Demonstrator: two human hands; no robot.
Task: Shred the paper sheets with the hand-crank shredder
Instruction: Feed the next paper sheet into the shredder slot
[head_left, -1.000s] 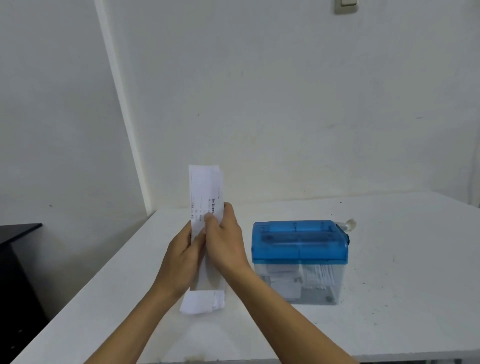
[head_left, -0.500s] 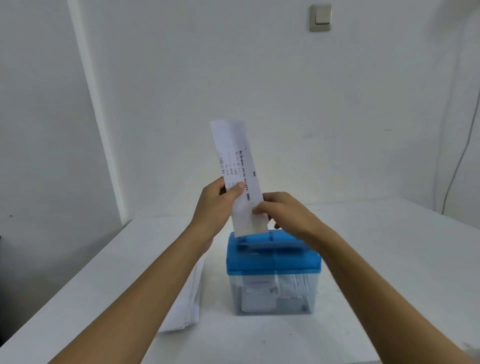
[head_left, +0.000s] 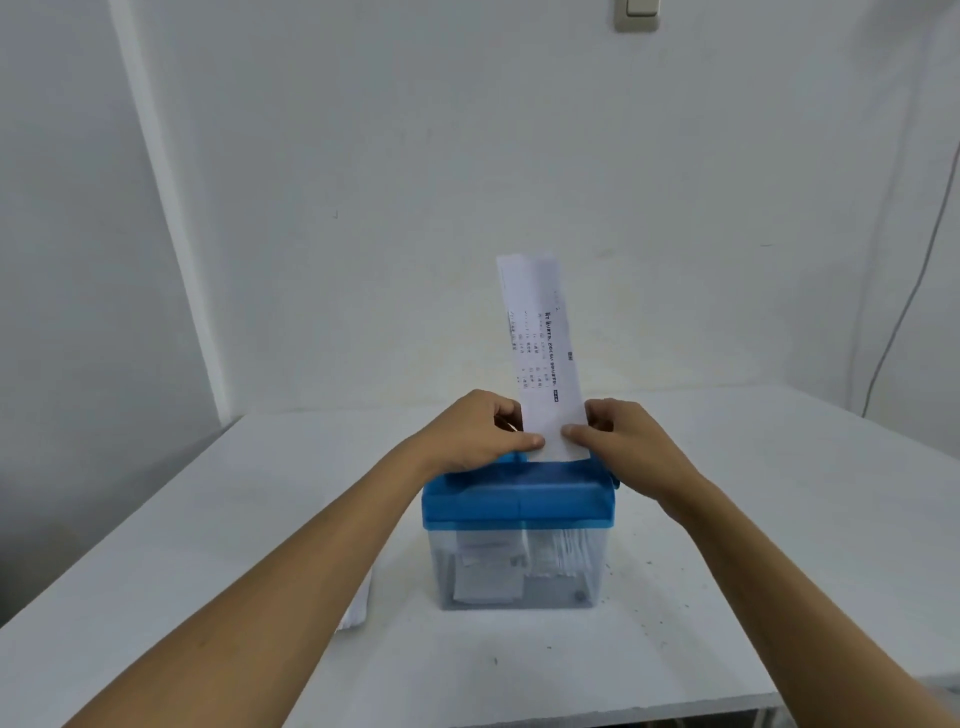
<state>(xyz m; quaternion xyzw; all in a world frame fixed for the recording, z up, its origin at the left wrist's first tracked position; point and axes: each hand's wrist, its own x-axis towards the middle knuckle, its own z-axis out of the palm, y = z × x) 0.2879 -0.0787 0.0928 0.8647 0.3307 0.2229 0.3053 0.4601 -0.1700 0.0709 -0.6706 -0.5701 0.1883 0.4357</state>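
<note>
A hand-crank shredder with a blue lid and a clear bin stands at the middle of the white table. Shredded strips and paper pieces lie inside the bin. A narrow printed paper sheet stands upright on the lid, its bottom edge at the slot. My left hand pinches its lower left edge, and my right hand pinches its lower right edge. The crank is hidden behind my right hand.
More paper sheets lie on the table left of the shredder, mostly hidden under my left forearm. White walls close in behind and to the left. A light switch is high on the wall, and a cable hangs at right.
Both hands brought the sheet from the left of the shredder to over its lid, then lowered it to the slot. Each hand now grips a lower edge.
</note>
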